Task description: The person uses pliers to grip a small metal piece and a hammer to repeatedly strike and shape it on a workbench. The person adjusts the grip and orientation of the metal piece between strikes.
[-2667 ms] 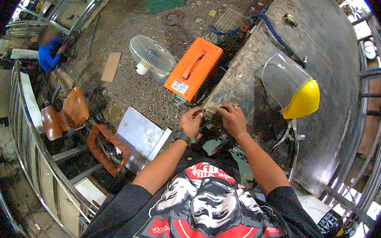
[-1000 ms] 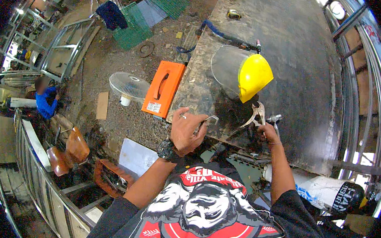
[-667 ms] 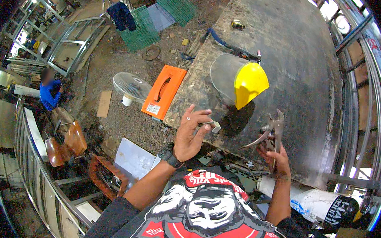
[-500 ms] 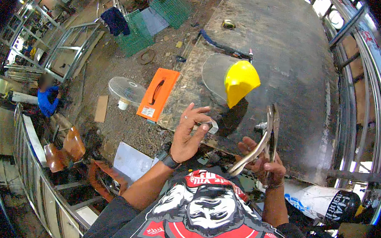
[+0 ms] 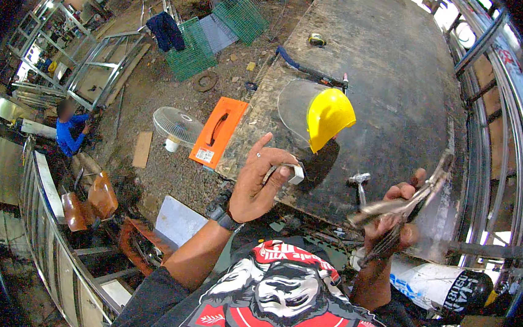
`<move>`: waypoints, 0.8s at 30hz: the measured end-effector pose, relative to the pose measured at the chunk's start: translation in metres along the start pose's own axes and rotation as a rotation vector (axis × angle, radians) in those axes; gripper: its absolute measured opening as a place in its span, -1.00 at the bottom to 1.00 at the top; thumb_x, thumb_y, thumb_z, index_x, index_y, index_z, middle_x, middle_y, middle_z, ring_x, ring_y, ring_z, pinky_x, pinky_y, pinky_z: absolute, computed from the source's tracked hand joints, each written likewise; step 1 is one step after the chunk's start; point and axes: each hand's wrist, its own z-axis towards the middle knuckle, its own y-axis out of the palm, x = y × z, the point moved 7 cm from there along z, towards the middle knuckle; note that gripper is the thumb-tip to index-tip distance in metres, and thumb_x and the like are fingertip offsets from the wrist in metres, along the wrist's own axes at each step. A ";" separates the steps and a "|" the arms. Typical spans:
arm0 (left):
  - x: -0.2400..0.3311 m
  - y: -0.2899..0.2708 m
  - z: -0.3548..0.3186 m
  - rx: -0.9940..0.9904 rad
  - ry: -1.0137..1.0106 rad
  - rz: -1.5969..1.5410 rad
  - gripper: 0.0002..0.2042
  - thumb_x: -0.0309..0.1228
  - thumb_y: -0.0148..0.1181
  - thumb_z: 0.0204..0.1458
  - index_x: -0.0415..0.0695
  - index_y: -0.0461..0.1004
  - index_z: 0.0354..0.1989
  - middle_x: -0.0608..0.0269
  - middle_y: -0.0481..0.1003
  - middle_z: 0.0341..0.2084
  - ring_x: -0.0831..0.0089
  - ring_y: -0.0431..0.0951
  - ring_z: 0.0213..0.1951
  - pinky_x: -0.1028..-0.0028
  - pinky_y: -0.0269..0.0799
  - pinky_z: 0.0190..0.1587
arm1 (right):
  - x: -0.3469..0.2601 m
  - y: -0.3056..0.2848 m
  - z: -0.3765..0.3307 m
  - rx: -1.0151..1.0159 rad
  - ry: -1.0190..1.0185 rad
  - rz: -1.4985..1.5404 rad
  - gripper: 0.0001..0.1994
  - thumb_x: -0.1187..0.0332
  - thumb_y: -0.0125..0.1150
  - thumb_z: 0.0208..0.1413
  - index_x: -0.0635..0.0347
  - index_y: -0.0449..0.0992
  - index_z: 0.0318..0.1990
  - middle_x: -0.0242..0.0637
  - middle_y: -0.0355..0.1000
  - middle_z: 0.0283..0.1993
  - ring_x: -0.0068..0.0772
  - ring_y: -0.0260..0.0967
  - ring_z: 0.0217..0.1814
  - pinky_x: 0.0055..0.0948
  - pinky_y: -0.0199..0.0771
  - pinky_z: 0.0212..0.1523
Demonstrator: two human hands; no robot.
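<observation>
A scuffed steel counter [image 5: 397, 82] stands in a cluttered workshop with a dirt floor [image 5: 156, 100]. A yellow face shield [image 5: 318, 112] lies on it. The left hand [image 5: 260, 185] pinches a small metal piece [image 5: 294, 173]; the right hand [image 5: 395, 220] grips locking pliers [image 5: 403, 202] above the counter's near edge.

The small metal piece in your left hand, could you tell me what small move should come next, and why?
Probably bring the small metal piece toward the locking pliers. The left hand pinches the piece above the steel table; the right hand holds the pliers raised, well apart from it.
</observation>
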 end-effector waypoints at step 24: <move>0.025 0.010 0.010 -0.127 0.052 -0.248 -0.80 -0.28 0.05 0.35 -0.09 0.55 -0.13 0.24 0.64 -0.21 0.26 0.62 -0.04 -0.07 0.14 0.40 | 0.059 -0.027 -0.039 0.033 1.069 -0.857 -0.42 0.52 0.36 0.10 0.33 0.37 0.31 -0.23 0.52 0.11 -0.41 0.44 0.17 -0.35 0.40 0.24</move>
